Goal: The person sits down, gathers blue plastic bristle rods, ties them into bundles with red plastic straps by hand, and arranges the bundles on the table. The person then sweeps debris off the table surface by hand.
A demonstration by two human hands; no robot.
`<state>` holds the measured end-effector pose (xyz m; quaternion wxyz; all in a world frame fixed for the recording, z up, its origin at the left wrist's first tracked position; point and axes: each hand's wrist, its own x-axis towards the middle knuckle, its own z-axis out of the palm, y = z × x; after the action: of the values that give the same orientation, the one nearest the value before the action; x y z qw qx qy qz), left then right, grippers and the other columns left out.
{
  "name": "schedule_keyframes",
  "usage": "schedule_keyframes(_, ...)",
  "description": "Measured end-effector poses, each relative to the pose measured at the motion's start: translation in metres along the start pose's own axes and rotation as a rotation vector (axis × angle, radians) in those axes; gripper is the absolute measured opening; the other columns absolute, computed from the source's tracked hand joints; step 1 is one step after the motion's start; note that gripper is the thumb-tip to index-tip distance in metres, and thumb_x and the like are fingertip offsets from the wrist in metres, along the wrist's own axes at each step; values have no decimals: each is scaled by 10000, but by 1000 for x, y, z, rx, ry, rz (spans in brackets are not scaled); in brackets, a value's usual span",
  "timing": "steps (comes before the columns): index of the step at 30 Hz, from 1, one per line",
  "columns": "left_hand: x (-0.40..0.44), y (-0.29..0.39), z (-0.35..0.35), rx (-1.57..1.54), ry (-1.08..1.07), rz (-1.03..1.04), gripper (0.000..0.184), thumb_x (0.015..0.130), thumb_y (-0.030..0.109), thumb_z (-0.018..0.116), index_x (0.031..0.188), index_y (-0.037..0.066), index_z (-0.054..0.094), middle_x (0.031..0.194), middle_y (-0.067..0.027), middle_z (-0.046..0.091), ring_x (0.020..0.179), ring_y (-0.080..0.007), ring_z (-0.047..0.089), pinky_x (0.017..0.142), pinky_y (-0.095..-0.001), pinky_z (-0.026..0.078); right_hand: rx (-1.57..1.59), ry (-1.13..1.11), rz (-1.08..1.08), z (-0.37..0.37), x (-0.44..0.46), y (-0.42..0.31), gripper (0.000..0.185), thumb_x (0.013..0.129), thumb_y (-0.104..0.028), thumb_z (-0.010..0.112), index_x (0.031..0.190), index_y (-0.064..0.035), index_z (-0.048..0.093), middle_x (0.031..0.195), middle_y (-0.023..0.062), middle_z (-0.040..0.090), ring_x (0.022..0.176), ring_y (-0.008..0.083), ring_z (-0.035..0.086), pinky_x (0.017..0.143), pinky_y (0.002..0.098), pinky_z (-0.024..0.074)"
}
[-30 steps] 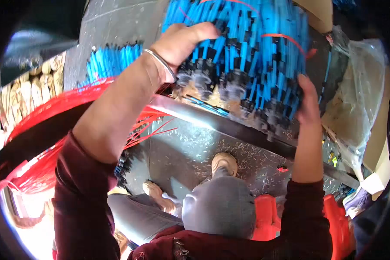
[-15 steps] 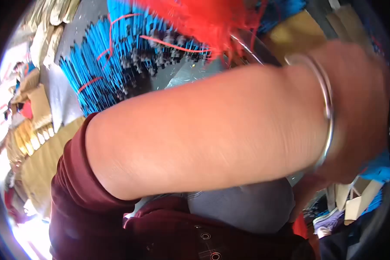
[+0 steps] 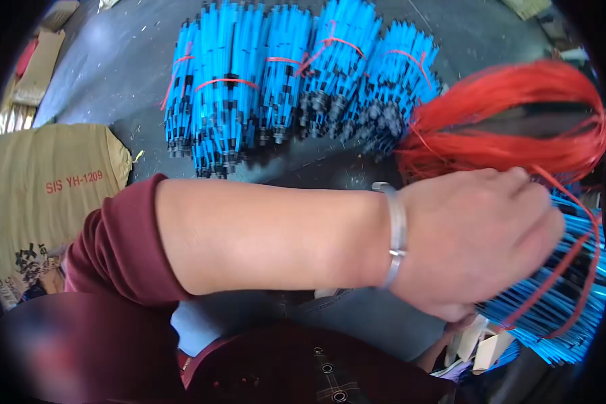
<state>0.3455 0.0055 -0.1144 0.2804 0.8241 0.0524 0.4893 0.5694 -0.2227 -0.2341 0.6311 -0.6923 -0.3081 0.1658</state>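
Note:
My left hand (image 3: 481,242), with a metal bangle at the wrist, reaches across to the right, its fingers curled against a bundle of blue rods (image 3: 565,289). Loose red bands circle this tilted bundle. Only a sliver of my right hand (image 3: 459,323) shows below the left one; its fingers are hidden. Several more bundles of blue rods (image 3: 229,60) with black ends, tied with red bands, lie side by side on the dark surface (image 3: 131,67). Beside them at the right is a big hank of red strands (image 3: 478,148).
At the left lies a brown sack (image 3: 54,172) with red print. Cardboard pieces (image 3: 40,67) stand at the upper left edge. Near the lower right are open cardboard flaps (image 3: 488,350) beside more blue rods.
The view has swung left. The bundle between my hands has moved to the far right, my left arm now crosses the view, and my right hand has become mostly hidden.

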Motion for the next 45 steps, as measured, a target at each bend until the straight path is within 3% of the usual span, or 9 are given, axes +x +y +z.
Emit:
schedule_keyframes(10, -142, -36, -115, 78, 143, -471, 976, 511, 207, 776, 1234, -79, 187, 1082, -257, 409, 992, -404, 465, 864, -390, 407, -310, -552, -459, 171, 21, -92, 703, 639, -88, 703, 1242, 14, 357, 1184, 138, 458, 1064, 234, 465, 942, 382, 352)
schedule_keyframes(21, -143, -134, -103, -134, 291, -1228, 514, 692, 148, 668, 1121, -53, 466, 996, -114, 582, 877, -183, 565, 828, -321, 441, -141, -928, 209, 316, 109, -10, 646, 693, -161, 663, 1220, 28, 341, 1153, 184, 488, 1043, 271, 510, 874, 380, 428)
schedule_keyframes(22, -173, -161, -93, 240, 240, -1125, 531, 691, 144, 675, 1130, -63, 459, 1016, -124, 580, 885, -192, 569, 837, -320, 438, -383, -861, 25, 313, 101, -1, 608, 703, -176, 645, 1195, 40, 360, 1124, 209, 499, 1012, 308, 525, 858, 394, 432)
schedule_keyframes(25, -133, -144, -91, -103, 135, -1210, 546, 739, 168, 663, 1172, -61, 422, 1078, -123, 556, 941, -198, 549, 845, -322, 432, -648, -722, -590, 273, 92, -16, 493, 709, -214, 602, 1094, 53, 449, 1020, 236, 530, 921, 395, 537, 791, 433, 437)
schedule_keyframes(29, -132, -146, -99, -11, 87, -1436, 465, 792, 230, 617, 1140, -43, 474, 1040, -101, 577, 915, -180, 548, 823, -305, 433, -207, -1127, 76, 183, 110, -42, 336, 785, -160, 594, 1053, 39, 559, 976, 127, 624, 852, 208, 614, 742, 320, 482)
schedule_keyframes(33, -143, -148, -110, 381, -74, -1444, 551, 803, 348, 598, 1168, -42, 460, 1057, -96, 558, 960, -180, 510, 879, -302, 383, 42, -674, 425, 80, 132, 5, 230, 779, -184, 608, 880, 22, 595, 723, 65, 630, 637, 130, 599, 600, 236, 467)
schedule_keyframes(39, -118, -116, -80, 948, -128, -1122, 458, 860, 272, 555, 1142, -66, 428, 1041, -140, 532, 949, -195, 484, 852, -311, 379, -91, -11, 492, 64, 233, 126, 277, 787, -225, 625, 914, 16, 573, 771, 69, 581, 657, 133, 550, 555, 252, 442)
schedule_keyframes(42, -139, -64, 19, 529, 136, -1311, 537, 815, 249, 617, 1197, -51, 387, 1096, -128, 489, 968, -198, 473, 862, -319, 382, -245, -159, 663, 103, 288, 174, 363, 743, -299, 664, 952, -19, 569, 831, 65, 585, 727, 150, 561, 585, 279, 469)
schedule_keyframes(45, -152, -70, 92, 1171, -243, -979, 880, 667, 373, 746, 1244, -100, 279, 1223, -275, 361, 1163, -425, 286, 1006, -467, 211, -202, -362, 726, 144, 322, 228, 389, 730, -304, 666, 983, -28, 562, 867, 63, 588, 759, 173, 567, 611, 316, 490)
